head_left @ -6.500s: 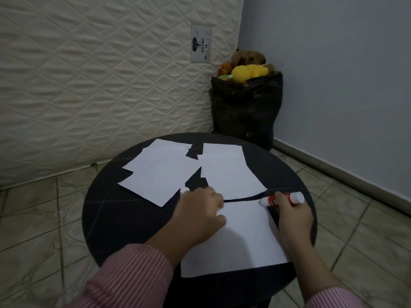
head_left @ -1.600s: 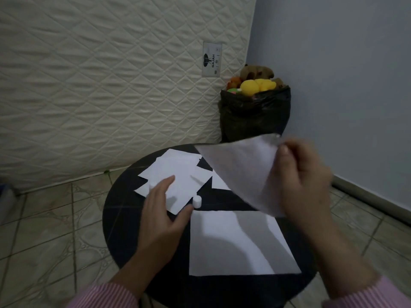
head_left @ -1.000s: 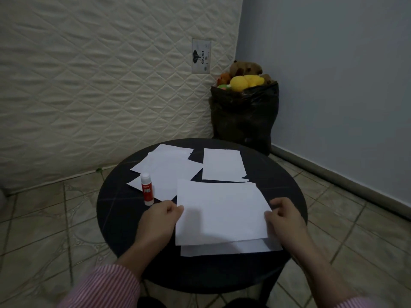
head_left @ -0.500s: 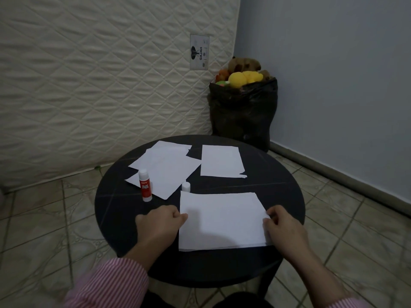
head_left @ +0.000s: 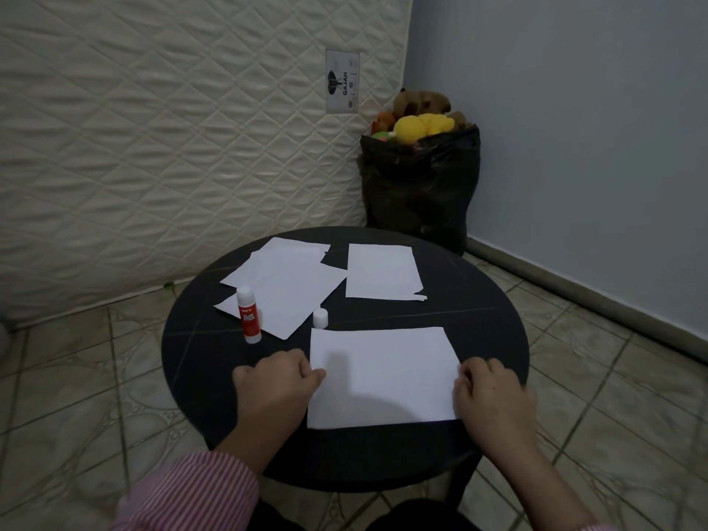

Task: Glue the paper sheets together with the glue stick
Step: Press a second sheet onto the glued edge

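A white paper sheet lies flat near the front of the round black table, covering the sheet beneath it. My left hand pinches its left edge and my right hand pinches its right edge. The red and white glue stick stands upright, uncapped, left of the sheet. Its white cap stands just behind the sheet's far left corner.
A pile of loose white sheets lies at the back left of the table and another pile at the back middle. A black bag of plush toys stands in the corner, beside an upright mattress. The floor is tiled.
The glue stick left my right hand and now stands on the table. A second sheet was lifted from the back pile, laid over the front one and slid down until their edges match.
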